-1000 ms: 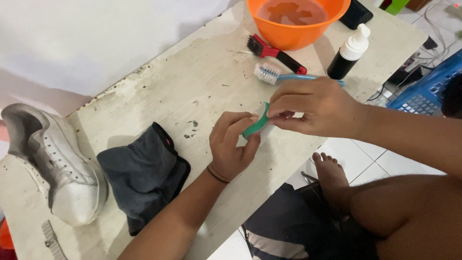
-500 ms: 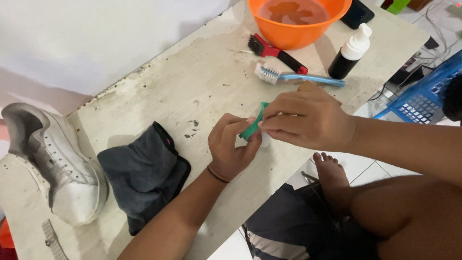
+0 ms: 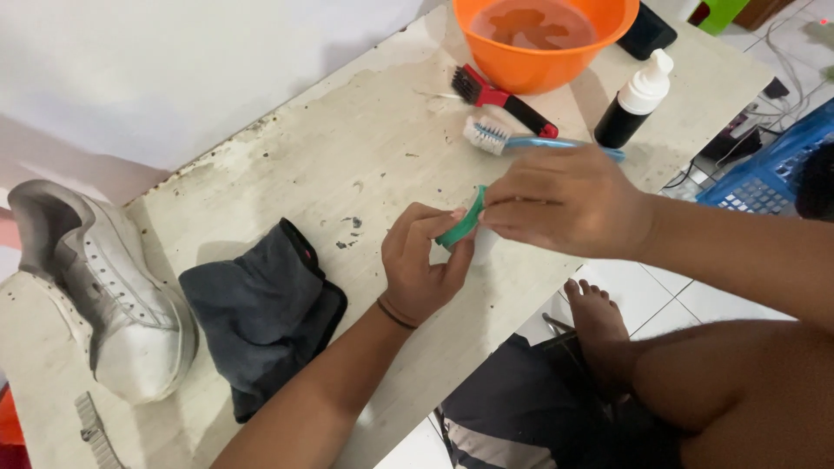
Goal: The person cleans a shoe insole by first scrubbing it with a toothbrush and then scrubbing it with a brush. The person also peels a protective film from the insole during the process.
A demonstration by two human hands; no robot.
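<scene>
Both hands met over the desk (image 3: 287, 165) edge, my left hand (image 3: 421, 265) cupping a small white tub (image 3: 483, 245) steady while my right hand (image 3: 565, 201) gripped its green lid (image 3: 461, 226), tilted up, with brushes (image 3: 504, 135) and the orange bowl (image 3: 543, 43) close for reach.

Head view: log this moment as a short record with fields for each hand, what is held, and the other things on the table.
left hand: cups a small white container, mostly hidden
right hand: grip on round green lid at the container's top
table: worn white tabletop
near hands: blue-handled toothbrush, red-and-black brush, black bottle with white cap
far edge: orange plastic bowl of water
left side: folded dark grey cloth, white sneaker
</scene>
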